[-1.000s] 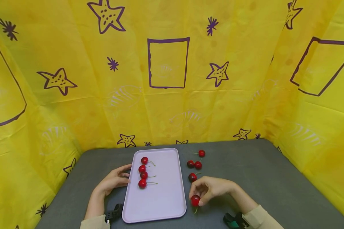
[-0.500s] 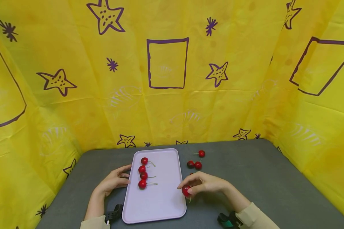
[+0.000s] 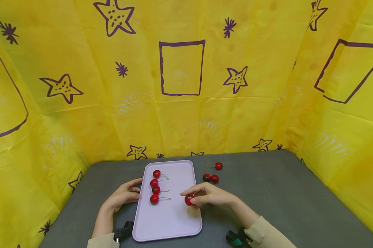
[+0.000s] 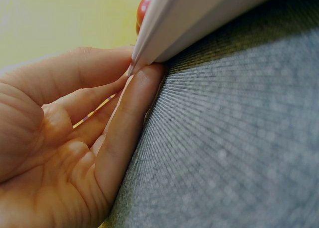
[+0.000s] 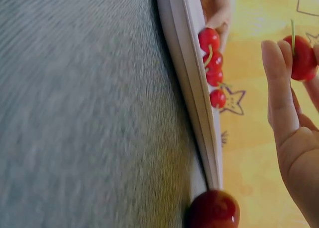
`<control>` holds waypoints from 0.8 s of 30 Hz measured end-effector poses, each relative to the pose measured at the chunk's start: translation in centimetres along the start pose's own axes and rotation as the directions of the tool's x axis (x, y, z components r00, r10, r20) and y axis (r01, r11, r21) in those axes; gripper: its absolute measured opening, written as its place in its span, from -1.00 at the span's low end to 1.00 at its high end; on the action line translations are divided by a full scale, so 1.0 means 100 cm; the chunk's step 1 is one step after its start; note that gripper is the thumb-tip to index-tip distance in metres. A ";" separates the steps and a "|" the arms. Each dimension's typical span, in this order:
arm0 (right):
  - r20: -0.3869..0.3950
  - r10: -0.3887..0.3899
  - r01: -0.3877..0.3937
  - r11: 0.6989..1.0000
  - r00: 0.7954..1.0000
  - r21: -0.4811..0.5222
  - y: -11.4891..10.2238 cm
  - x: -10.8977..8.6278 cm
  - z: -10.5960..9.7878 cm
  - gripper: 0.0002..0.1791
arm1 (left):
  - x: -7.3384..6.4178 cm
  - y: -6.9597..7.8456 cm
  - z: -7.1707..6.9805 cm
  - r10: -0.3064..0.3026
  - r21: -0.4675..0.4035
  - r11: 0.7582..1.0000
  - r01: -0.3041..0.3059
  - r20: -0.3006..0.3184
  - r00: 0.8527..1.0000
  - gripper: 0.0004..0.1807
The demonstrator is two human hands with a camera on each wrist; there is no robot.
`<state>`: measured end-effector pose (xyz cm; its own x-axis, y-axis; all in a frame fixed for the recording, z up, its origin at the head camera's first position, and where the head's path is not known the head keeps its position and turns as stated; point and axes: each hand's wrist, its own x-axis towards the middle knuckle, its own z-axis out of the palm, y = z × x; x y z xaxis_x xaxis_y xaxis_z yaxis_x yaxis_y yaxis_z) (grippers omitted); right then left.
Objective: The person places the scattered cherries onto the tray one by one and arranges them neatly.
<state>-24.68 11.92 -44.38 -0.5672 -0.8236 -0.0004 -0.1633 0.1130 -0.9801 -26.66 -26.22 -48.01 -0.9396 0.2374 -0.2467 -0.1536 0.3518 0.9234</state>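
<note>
Fingers (image 3: 194, 189) pinching one cherry (image 3: 189, 199), four cherries (image 3: 154, 183) on tray (image 3: 168, 222), three-plus (image 3: 215, 178) beside.

Free room is lying across the tray's (image 3: 168, 218) near end.
The left hand (image 3: 124, 194) is blocking its left edge, four cherries (image 3: 155, 190) its left half; the right hand (image 3: 212, 196) is overhanging its right rim. Loose cherries (image 3: 215, 178) are flanking its far right, tabletop (image 3: 264, 189) stretching beyond.

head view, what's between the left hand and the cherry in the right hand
A row of four stemmed cherries on the tray, then bare tray surface; the head view shows this between the left hand and the held cherry.
</note>
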 end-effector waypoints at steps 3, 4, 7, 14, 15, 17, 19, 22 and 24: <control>-0.010 0.004 -0.004 1.000 1.000 0.005 0.001 0.006 0.002 -0.51 | 0.001 0.000 0.000 0.001 -0.002 1.000 -0.001 -0.001 1.000 -0.12; -0.018 0.007 -0.007 1.000 1.000 0.003 0.001 0.007 0.003 -0.51 | 0.000 0.000 0.000 0.006 -0.001 1.000 -0.006 0.003 1.000 -0.12; -0.049 0.023 -0.022 1.000 0.999 0.021 0.000 0.013 0.005 -0.51 | 0.000 -0.002 -0.001 0.011 -0.006 1.000 -0.011 0.012 1.000 -0.12; -0.119 0.049 -0.040 0.996 0.992 0.079 0.000 0.028 0.007 -0.61 | 0.000 -0.001 0.000 0.004 -0.005 1.000 -0.004 -0.002 1.000 -0.12; -0.124 0.054 -0.044 0.995 0.991 0.085 0.000 0.031 0.008 -0.61 | 0.000 -0.002 0.000 0.002 -0.006 1.000 -0.002 -0.003 1.000 -0.12; -0.133 0.069 -0.056 0.993 0.989 0.100 0.000 0.035 0.010 -0.64 | 0.000 -0.001 -0.001 0.003 -0.003 1.000 -0.003 0.005 1.000 -0.11; -0.137 0.080 -0.064 0.991 0.987 0.114 0.000 0.040 0.012 -0.65 | 0.001 -0.001 -0.001 0.001 -0.006 1.000 -0.001 0.004 1.000 -0.10; -0.138 0.079 -0.061 0.989 0.987 0.132 -0.002 0.046 0.017 -0.64 | 0.001 -0.001 -0.001 -0.002 -0.001 1.000 0.002 0.011 1.000 -0.09; -0.137 0.080 -0.061 0.988 0.987 0.140 -0.003 0.050 0.020 -0.63 | 0.002 -0.001 -0.001 -0.008 -0.005 1.000 0.008 0.001 1.000 -0.09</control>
<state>-25.84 6.67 -44.44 -0.6835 -0.7281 -0.0515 -0.0142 0.0837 -0.9964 -26.83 -26.31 -48.10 -0.9378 0.2358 -0.2547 -0.1627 0.3495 0.9227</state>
